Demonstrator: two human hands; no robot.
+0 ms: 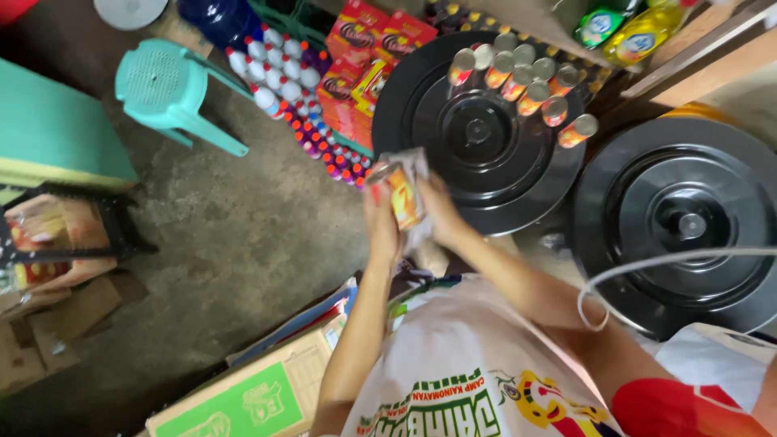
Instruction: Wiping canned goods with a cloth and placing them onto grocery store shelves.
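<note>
orange and yellow, a small can is sitting pinched between both hands, the left hand wrapping its fingers round one side and the right hand pressing a pale cloth against the other. it is hovering over the near edge of a black round lid. more cans are standing along that lid's far edge, and a second black lid is lying beside it.

Bare grey concrete floor carrying a teal plastic stool at 10 o'clock, rows of small white red-capped bottles at 11 o'clock, and a green-and-brown cardboard box at 7 o'clock. Round black plastic drum lid, 1 o'clock, bears a cluster of small orange-labelled tin cans. Second black lid, 3 o'clock.
</note>
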